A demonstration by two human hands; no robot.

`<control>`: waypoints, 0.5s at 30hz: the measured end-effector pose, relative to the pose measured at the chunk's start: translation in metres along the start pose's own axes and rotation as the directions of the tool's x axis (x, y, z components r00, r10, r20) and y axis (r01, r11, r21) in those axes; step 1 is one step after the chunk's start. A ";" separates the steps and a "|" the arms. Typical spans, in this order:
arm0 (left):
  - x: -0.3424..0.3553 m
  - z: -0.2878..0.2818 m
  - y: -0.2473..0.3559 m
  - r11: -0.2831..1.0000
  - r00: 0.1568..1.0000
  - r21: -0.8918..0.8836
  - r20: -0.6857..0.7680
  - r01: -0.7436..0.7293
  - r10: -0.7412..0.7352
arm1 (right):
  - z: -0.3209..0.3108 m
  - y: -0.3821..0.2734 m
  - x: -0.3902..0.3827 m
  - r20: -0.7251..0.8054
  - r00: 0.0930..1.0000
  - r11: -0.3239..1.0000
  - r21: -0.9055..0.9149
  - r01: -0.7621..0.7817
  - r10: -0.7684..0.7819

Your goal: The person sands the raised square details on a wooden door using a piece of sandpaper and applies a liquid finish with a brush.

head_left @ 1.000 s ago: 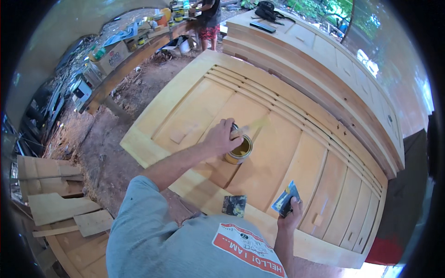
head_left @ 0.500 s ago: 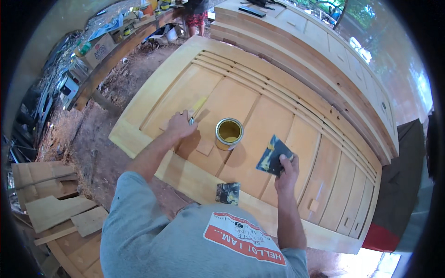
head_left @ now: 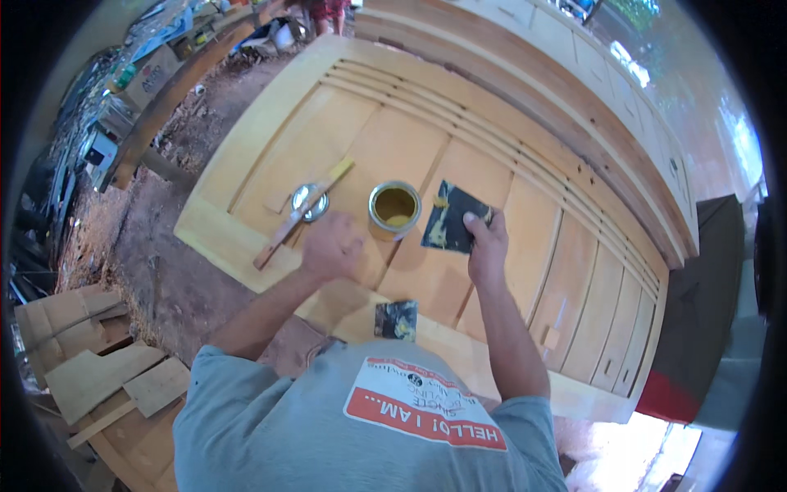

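My right hand point(head_left: 489, 246) grips a dark, flat square spreader point(head_left: 452, 223) streaked with yellow paste, thumb on top. Just left of it an opened metal can point(head_left: 394, 210) stands upright on the wooden panel, yellowish-brown stuff inside. My left hand point(head_left: 332, 248) hovers near the can's lower left, smeared by motion, its fingers seemingly curled. Beside that hand, a wooden stirring stick point(head_left: 288, 231) with a yellow-coated end rests across a round shiny lid point(head_left: 311, 202). A second smeared dark square point(head_left: 396, 320) lies at the panel's near edge, by my shirt.
The big pale wooden panel point(head_left: 484, 246) has long grooves on its far side. Beyond it stand stacked boards and drawer-like fronts point(head_left: 566, 74). Wood offcuts point(head_left: 106, 377) lie at lower left. A cluttered bench point(head_left: 176, 98) and a person's legs point(head_left: 324, 16) are at the far left.
My left hand has left the stick and lid and moved right, toward the can. My right hand has brought the spreader up and left, closer to the can. The view has shifted slightly.
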State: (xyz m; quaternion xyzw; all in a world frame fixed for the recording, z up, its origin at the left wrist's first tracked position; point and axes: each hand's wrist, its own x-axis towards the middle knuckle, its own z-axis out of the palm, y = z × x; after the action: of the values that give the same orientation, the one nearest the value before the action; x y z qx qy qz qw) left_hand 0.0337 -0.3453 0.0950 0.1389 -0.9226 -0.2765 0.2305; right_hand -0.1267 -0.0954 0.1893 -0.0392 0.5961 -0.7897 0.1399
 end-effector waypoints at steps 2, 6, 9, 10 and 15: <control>-0.047 0.016 0.026 0.991 0.949 -0.130 0.309 -0.022 0.062 | -0.005 0.008 -0.002 -0.022 1.000 1.000 -0.024 -0.018 0.017; -0.087 0.023 0.060 0.979 0.820 -0.094 0.535 -0.180 0.202 | -0.009 0.007 -0.008 -0.008 1.000 1.000 -0.010 -0.028 0.028; -0.090 0.021 0.078 0.972 0.811 -0.023 0.547 -0.234 0.208 | -0.010 0.004 -0.016 -0.025 0.999 0.999 -0.034 -0.033 0.033; -0.090 0.021 0.082 0.973 0.763 -0.033 0.614 -0.230 0.201 | -0.011 0.003 -0.018 -0.032 0.999 0.998 -0.041 -0.041 0.039; -0.095 0.034 0.078 0.941 0.804 -0.077 0.500 -0.329 0.322 | -0.015 0.005 -0.021 -0.024 1.000 1.000 -0.007 -0.002 0.002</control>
State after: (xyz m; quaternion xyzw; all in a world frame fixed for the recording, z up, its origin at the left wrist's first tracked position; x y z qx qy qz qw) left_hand 0.0880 -0.2310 0.0814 -0.0970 -0.9623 -0.2531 0.0234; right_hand -0.1089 -0.0773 0.1821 -0.0294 0.6004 -0.7880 0.1335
